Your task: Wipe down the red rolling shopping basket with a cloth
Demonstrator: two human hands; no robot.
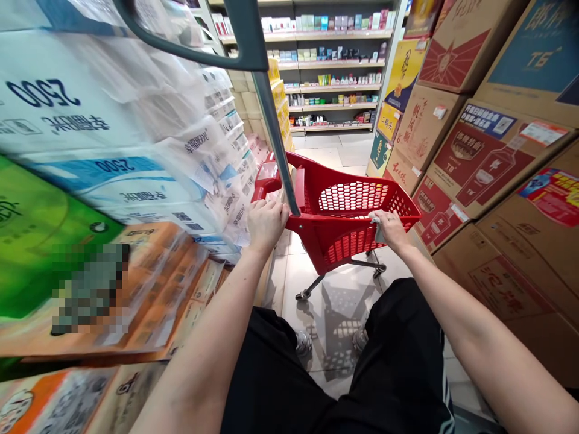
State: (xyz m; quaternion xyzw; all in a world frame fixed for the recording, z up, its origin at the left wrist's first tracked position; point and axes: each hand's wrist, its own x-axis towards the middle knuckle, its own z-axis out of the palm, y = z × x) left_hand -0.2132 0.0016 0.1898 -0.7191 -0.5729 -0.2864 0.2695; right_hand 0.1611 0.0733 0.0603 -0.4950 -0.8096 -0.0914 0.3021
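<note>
A red plastic shopping cart [312, 241] stands on the tiled floor in front of me, turned at a slant. My left hand [268, 226] is closed over the cart's left end, beside the base of a grey metal pole [272, 132] that rises from it. At the near side rim, my right hand [391, 229] pinches a pale cloth [379, 234] and presses it to the red plastic. Part of the cloth is hidden under the fingers. Slotted walls form the basket, and dark legs with wheels [304, 295] carry it.
Packs of tissue paper [113, 175] are stacked high on the left, close to the cart. Printed cardboard boxes [479, 157] rise along the right. Shelves [337, 87] with small goods close off the far end. A blurred-out dark object [93, 289] lies on orange packs at left.
</note>
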